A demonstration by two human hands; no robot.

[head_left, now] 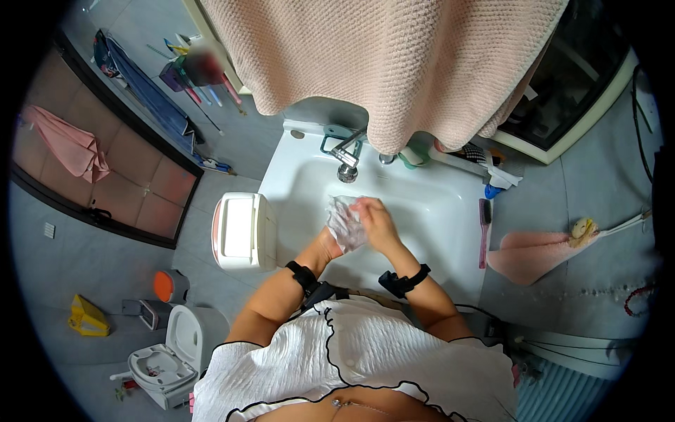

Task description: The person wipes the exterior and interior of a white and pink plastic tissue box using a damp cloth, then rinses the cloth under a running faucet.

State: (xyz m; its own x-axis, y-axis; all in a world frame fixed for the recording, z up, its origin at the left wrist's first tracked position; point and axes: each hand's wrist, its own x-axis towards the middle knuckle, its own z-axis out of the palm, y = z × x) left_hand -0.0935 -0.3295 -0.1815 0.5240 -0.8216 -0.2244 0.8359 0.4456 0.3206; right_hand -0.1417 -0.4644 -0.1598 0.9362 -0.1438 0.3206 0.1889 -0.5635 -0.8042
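Note:
A crumpled, thin whitish cloth (pixel 345 224) is between my hands, over the basin of a white washbasin (pixel 422 227). My left hand (pixel 331 243) holds it from below and the left, and the cloth hides most of those fingers. On the other side, my right hand (pixel 377 222) is on the cloth's upper right part, its fingers bent and slightly blurred. Just beyond the cloth is the chrome faucet (pixel 346 163); no water stream can be made out. Each wrist has a black strap.
A peach textured towel (pixel 337 58) hangs low over the basin's back. A white box (pixel 245 232) stands at the left rim, a purple brush (pixel 483 232) lies on the right rim, and a green soap dish (pixel 414 157) sits behind. A toilet (pixel 184 343) is at lower left.

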